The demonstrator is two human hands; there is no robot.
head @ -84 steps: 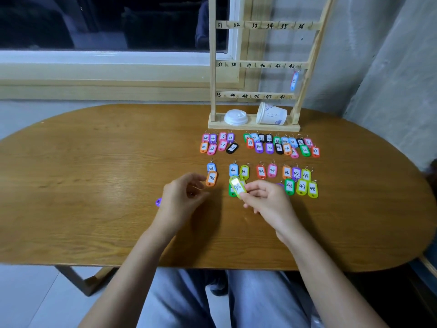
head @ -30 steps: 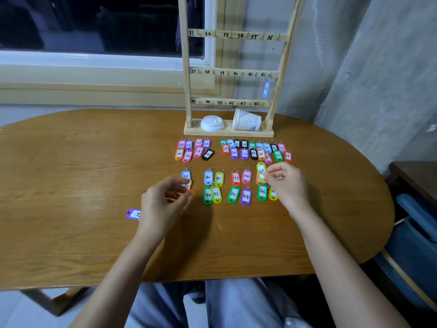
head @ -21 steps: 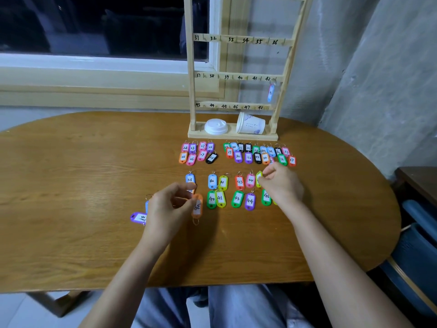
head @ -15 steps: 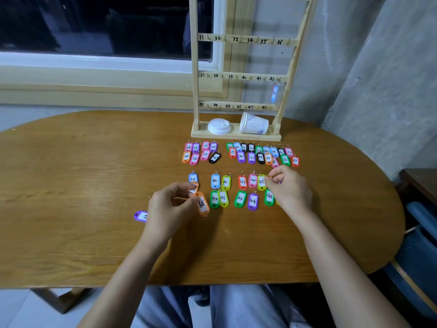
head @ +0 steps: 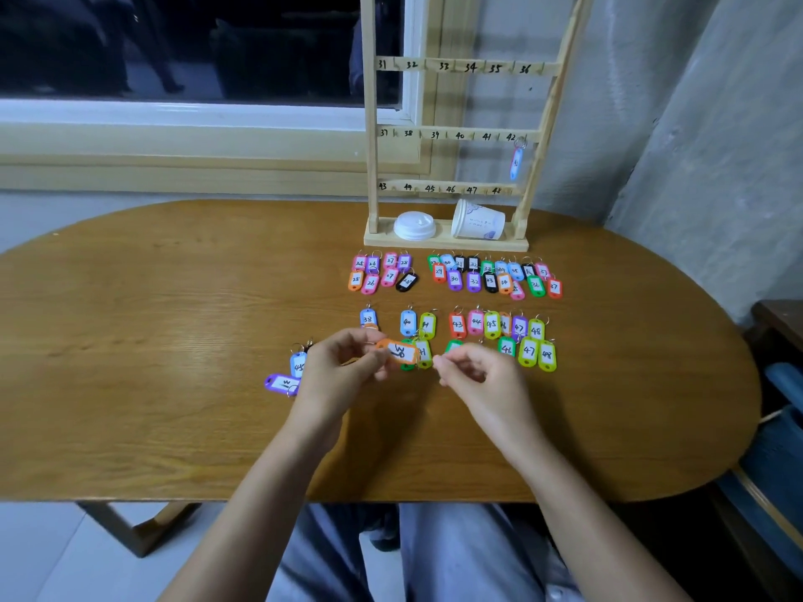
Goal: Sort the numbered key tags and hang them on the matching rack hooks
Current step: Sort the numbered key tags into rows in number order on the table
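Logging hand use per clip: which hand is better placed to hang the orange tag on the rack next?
Probably left. The left hand pinches the orange tag above the table; the right hand hovers beside it, fingers curled, nothing visibly held. The rack stands beyond both hands.

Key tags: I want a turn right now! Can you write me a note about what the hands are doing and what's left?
Left hand: pinches an orange tag above the table.
Right hand: fingers curled beside that tag; whether it grips anything is unclear.
Done: one blue tag hangs on the rack, under hook 42.
Left: the sorted rows of tags lie in front of the rack, and two loose tags lie left of the left hand; all need hanging.
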